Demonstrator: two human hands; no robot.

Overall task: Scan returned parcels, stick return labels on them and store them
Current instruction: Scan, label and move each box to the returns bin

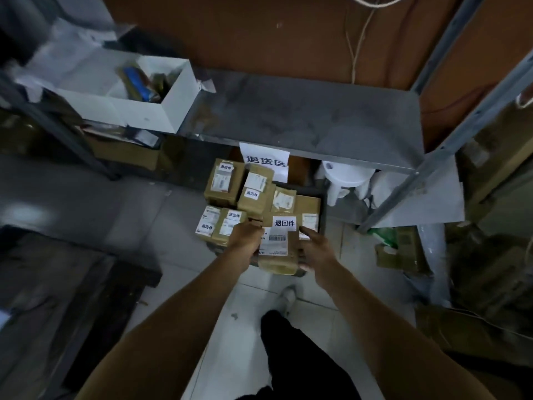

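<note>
Parcel held over the returns pile, long axis running away from you

Parcel (277, 244) sat between your two hands, a brown carton with a white return label (285, 223) on its far end and a barcoded shipping label below that. Your left hand (245, 236) gripped its left edge, fingers curled round the side. Your right hand (313, 246) lay along its right edge with the fingers fairly straight; whether the thumb was hooked underneath could not be told.

The carton's long axis ran straight away from you, toward the stack of labelled parcels (245, 194) just beyond it. That stack sat on the floor under the grey shelf (317, 111), below the white paper sign (265, 158) hanging from the shelf's front lip. The carton's far end overlapped the stack's near row, though contact could not be judged.

Both hands were level at the carton's sides, neither nearer the stack. Storing it would likely mean pushing forward and down along that axis.
</note>
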